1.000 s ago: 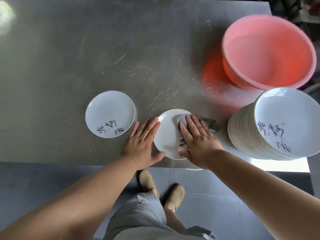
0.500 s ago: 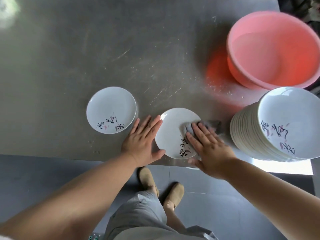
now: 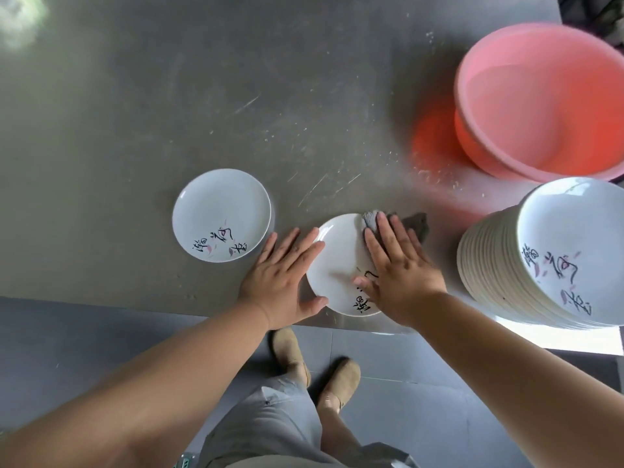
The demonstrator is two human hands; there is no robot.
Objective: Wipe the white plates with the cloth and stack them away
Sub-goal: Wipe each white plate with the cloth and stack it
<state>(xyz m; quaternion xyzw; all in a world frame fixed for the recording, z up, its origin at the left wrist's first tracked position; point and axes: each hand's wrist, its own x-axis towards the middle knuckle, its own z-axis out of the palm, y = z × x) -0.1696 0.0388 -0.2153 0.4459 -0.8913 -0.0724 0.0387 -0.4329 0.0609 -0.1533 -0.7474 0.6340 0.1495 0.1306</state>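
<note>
At table point(image 3: 135, 113) front edge, right hand point(image 3: 400, 275) flat, fingers straight and spread, presses grey cloth point(image 3: 398, 222) onto white plate point(image 3: 337, 268); cloth pokes out beyond fingertips. Left hand point(image 3: 282, 278) flat, fingers spread, touching plate's left rim.

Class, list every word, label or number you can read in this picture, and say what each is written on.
Lone plate: black brush characters by its near rim, too cursive to read.
Middle plate: like characters, partly covered, unreadable.
Top plate of the stack: brush characters, also unreadable.
Pink basin, cloth: no writing seen.
</note>
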